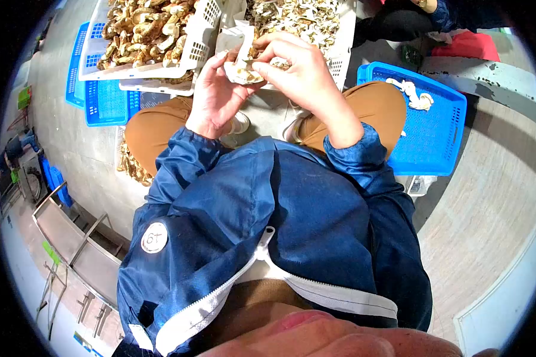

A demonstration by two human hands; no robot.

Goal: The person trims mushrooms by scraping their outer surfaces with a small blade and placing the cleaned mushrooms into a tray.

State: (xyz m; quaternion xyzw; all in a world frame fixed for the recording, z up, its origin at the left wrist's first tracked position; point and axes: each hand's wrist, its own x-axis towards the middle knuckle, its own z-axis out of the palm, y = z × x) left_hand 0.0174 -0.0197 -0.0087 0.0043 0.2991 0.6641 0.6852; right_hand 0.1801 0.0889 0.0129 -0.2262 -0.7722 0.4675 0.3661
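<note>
My left hand (pixel 215 98) holds a pale mushroom (pixel 242 74) between thumb and fingers, above the gap between my knees. The mushroom's stem points up and its broad pale part faces my right hand. My right hand (pixel 301 66) is closed, its thumb pressed against the mushroom's right side. A small pale piece (pixel 280 63) shows within the right hand's curled fingers; whether it is held there or lies behind, I cannot make out. Just beyond the hands stands a white basket (pixel 337 65) of pale sliced pieces.
At the left, a white basket (pixel 198 52) heaped with brown mushrooms (pixel 146 33) stands over another. Blue baskets (pixel 108 107) lie beside it. On my right, a blue basket (pixel 426 140) holds several whitish pieces (pixel 418 100). Another person's dark sleeve (pixel 449 15) shows at upper right.
</note>
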